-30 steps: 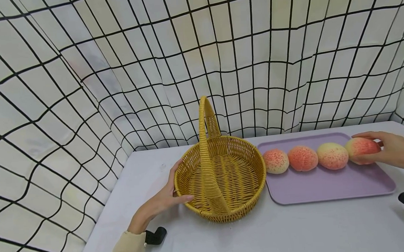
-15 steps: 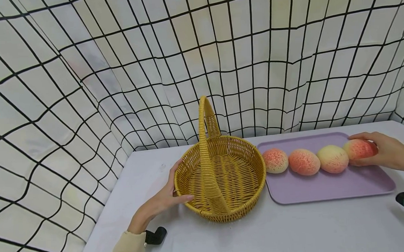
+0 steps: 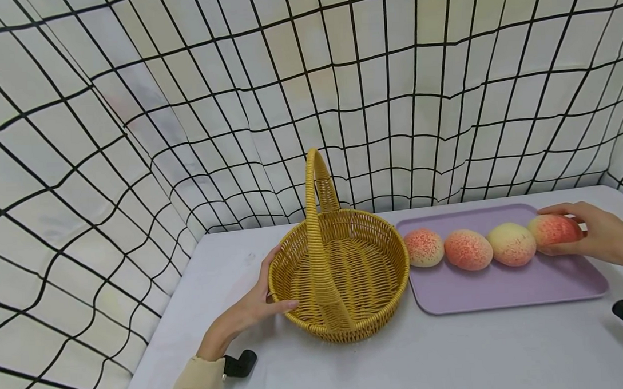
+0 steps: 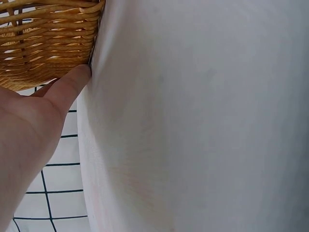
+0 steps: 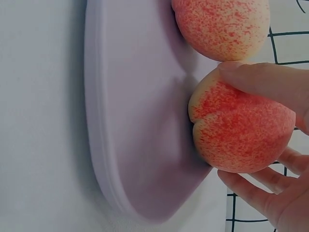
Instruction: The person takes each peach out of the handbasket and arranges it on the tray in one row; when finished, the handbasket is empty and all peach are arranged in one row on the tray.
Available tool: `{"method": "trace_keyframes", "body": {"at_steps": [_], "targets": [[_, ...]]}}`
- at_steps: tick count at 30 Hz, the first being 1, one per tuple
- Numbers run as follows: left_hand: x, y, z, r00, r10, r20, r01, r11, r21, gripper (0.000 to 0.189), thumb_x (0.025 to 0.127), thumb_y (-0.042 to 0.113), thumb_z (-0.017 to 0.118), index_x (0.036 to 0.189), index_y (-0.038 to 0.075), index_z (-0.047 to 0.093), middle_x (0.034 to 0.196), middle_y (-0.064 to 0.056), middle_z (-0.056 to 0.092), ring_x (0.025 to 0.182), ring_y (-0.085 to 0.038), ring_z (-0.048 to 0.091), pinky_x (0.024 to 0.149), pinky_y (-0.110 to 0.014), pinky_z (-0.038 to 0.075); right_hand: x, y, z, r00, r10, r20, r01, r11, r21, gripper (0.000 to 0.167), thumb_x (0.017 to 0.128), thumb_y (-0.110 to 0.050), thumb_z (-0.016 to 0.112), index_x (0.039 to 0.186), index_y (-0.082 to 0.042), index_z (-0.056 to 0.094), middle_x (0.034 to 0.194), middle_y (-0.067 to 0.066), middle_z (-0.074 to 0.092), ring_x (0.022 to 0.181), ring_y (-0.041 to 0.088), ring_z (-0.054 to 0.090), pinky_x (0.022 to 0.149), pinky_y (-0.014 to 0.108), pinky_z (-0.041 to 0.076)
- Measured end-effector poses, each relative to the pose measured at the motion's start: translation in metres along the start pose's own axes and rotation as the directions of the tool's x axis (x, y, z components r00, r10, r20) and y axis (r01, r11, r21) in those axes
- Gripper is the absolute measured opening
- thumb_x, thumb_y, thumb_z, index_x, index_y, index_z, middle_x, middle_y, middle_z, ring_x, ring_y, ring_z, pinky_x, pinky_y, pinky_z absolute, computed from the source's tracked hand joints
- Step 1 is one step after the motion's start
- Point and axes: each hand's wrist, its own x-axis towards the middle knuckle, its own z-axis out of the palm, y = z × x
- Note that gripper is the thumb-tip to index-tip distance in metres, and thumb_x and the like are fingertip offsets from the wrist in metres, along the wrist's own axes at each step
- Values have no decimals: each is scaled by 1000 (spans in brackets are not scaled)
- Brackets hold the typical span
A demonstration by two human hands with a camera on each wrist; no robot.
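A round yellow wicker basket (image 3: 362, 267) with a tall arched handle stands on the table. My left hand (image 3: 260, 296) holds its left side, the thumb over the rim and the fingers along the outer wall. In the left wrist view a finger touches the basket's woven side (image 4: 48, 46) near its base. On the purple tray (image 3: 505, 293) several peaches lie in a row. At the right end, my right hand (image 3: 598, 233) grips a red-and-yellow peach (image 5: 241, 128) between thumb and fingers. It touches or nearly touches the pale peach (image 3: 511, 245) beside it.
Left along the tray lie an orange-red peach (image 3: 468, 250) and a speckled peach (image 3: 424, 248), the latter close to the basket rim. A white cloth with black grid lines (image 3: 380, 100) rises behind the white table (image 3: 451, 355).
Over the last second, the right hand and its peach have shifted slightly left. The orange-red peach and its pale neighbour have turned a little. The left hand and basket stay put.
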Motion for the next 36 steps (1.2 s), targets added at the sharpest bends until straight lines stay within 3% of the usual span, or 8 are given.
{"method": "trace_keyframes", "body": {"at_steps": [5,9,12,17,24,28,31,36], "targets": [[2,0,-1,1000,-8,5,8,1000,-1,123,89,35,81,166,26,-14,173,-19,-9,156,-49,10,121,-66,14,-3,0,0,1000,-3,-6,4,1000,25,80,79,-15,93,140,11,48,132,40,44,109,59,47,78,64,50],[3,-1,-2,1000,-5,6,5,1000,0,123,88,35,81,166,26,-14,172,-19,-10,156,-49,10,120,-66,16,-3,2,-2,990,-87,-109,93,994,51,73,76,-6,93,136,7,53,129,15,57,112,21,60,81,26,54],[3,-2,-3,1000,-11,6,11,1000,-2,123,88,35,81,166,26,-14,172,-20,-9,155,-50,11,120,-66,16,-3,-6,-4,975,-125,-182,140,988,67,60,83,-5,88,134,4,57,125,0,57,105,-16,45,74,2,36],[1,-2,-4,1000,-23,10,23,1000,-2,124,89,35,82,166,27,-14,172,-22,-8,155,-50,10,121,-66,15,-6,-41,-7,958,-163,-235,176,984,36,48,96,-11,77,137,3,57,129,21,57,114,-1,45,88,10,34],[1,0,-6,999,-25,29,26,1000,-9,123,90,34,82,166,31,-14,171,-24,-5,155,-49,15,122,-60,19,-11,-84,-9,950,-216,-227,251,958,137,51,95,-9,77,142,-8,57,133,-14,52,121,-15,34,91,1,24],[2,-4,-10,998,4,69,-3,1000,-19,122,91,33,82,166,32,-15,171,-25,-6,156,-49,13,122,-60,19,-13,-106,-6,958,-218,-187,251,952,174,59,95,-11,76,149,-10,52,144,12,50,132,17,42,110,35,33],[-1,-7,-14,995,31,98,-29,999,-22,122,91,33,82,167,31,-14,171,-26,-5,156,-48,12,122,-60,19,-14,-119,1,960,-220,-173,255,943,212,64,96,-11,75,154,-12,47,150,17,46,130,40,41,101,66,31],[-7,-4,-20,998,29,53,-31,999,31,114,95,33,78,168,24,-10,169,-28,8,152,-50,24,118,-62,31,-13,-128,14,953,-242,-183,286,918,275,70,98,-10,72,159,-18,38,158,15,35,143,38,30,104,81,23]]}}
